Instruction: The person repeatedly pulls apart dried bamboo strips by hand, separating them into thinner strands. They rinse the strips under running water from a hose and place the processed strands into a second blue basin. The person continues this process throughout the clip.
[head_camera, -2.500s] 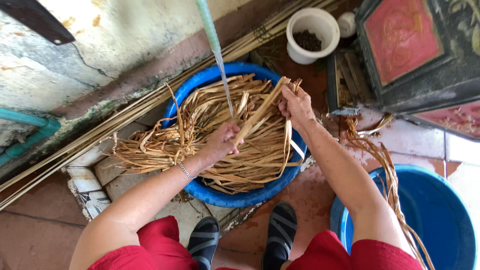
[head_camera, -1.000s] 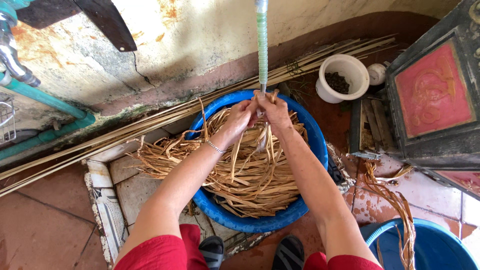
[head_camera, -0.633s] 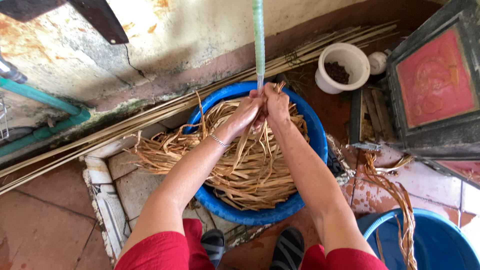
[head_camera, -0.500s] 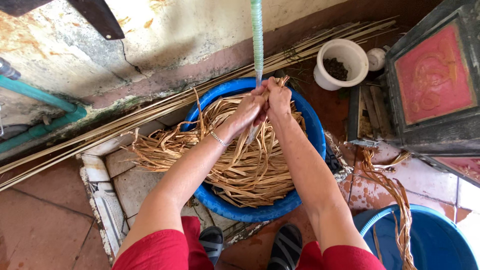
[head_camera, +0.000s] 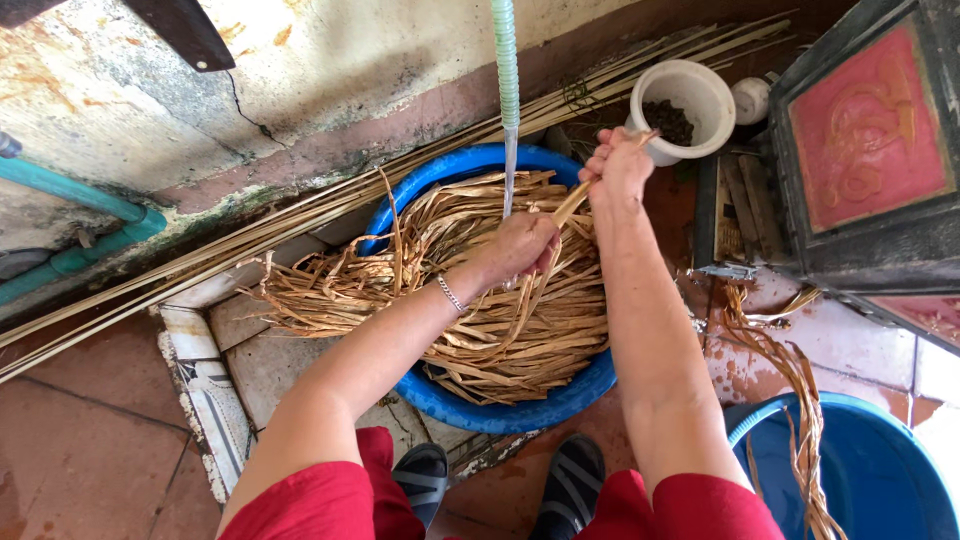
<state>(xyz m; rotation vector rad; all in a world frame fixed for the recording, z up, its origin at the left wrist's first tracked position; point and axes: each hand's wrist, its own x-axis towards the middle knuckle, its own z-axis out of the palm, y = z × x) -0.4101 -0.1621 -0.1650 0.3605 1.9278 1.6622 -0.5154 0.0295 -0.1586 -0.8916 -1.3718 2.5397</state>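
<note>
While I watched through the head camera, the ground was the biggest thing in view: a wet, reddish tiled floor (head_camera: 90, 450) meeting a stained, cracked wall (head_camera: 330, 70) at the top. Along the foot of that wall lay a long bundle of thin canes (head_camera: 300, 215), and a green pipe (head_camera: 80, 215) ran beside it at the left. At the right stood a dark cabinet with a red panel (head_camera: 865, 130).

I counted two blue tubs: one big tub (head_camera: 500, 410) in the middle, heaped with flat tan leaf strips (head_camera: 500, 320), and a second tub (head_camera: 860, 480) at the lower right with a few strips trailing over its rim. There was one white pot (head_camera: 690, 95) holding dark bits, and one green hose (head_camera: 506, 60) hanging over the middle tub with a thin stream of water below its end.

My left hand (head_camera: 520, 250) was curled around a single strip (head_camera: 565, 210) just under the stream. My right hand (head_camera: 620, 165) was closed on the same strip's upper end, raised above the tub's far rim near the pot. Two dark sandals (head_camera: 500, 485) showed below.
</note>
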